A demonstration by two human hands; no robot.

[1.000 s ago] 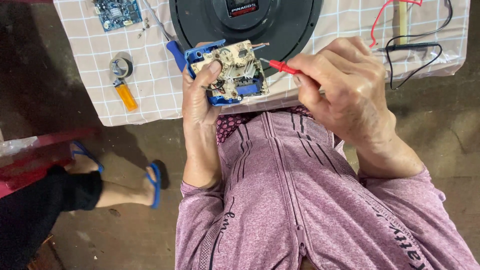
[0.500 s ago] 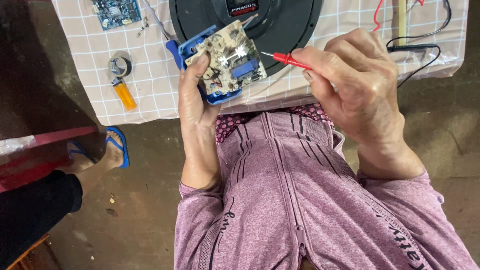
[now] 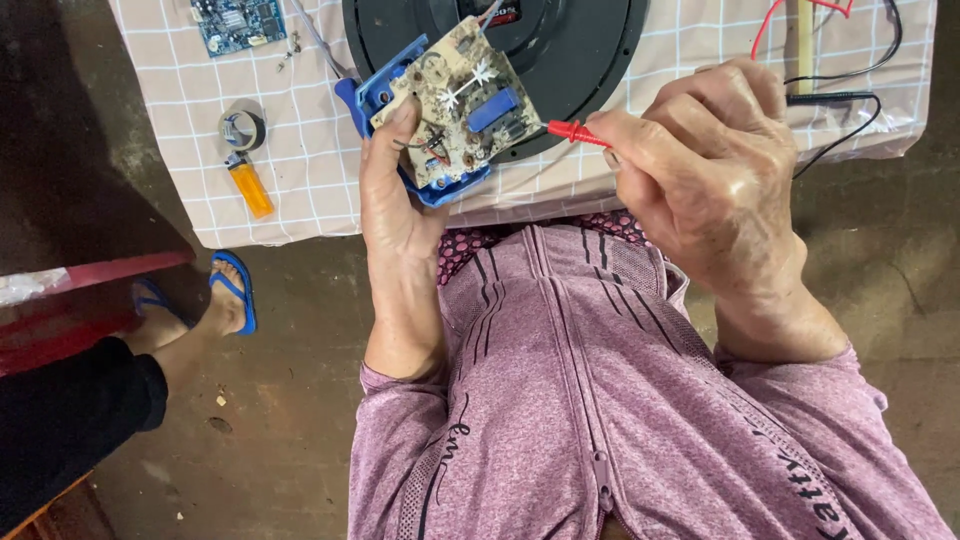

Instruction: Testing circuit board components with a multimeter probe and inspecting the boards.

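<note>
My left hand (image 3: 392,190) grips a tan circuit board (image 3: 455,105) seated in a blue plastic housing (image 3: 372,92), tilted up over the table's near edge. My right hand (image 3: 705,165) pinches a red test probe (image 3: 575,131) whose tip touches the board's right side. A black probe lead (image 3: 835,97) lies on the cloth just past my right hand. Behind the board rests a large black round appliance base (image 3: 575,45).
A checked cloth (image 3: 300,150) covers the table. On it lie a blue circuit board (image 3: 238,22), a tape roll (image 3: 242,128), an orange lighter (image 3: 250,187) and red and black wires (image 3: 780,25). Another person's foot in a blue sandal (image 3: 232,290) stands at the left.
My left hand has lifted and tilted the board farther over the black base. The red probe followed it. The other person's sandalled foot shifted toward the table.
</note>
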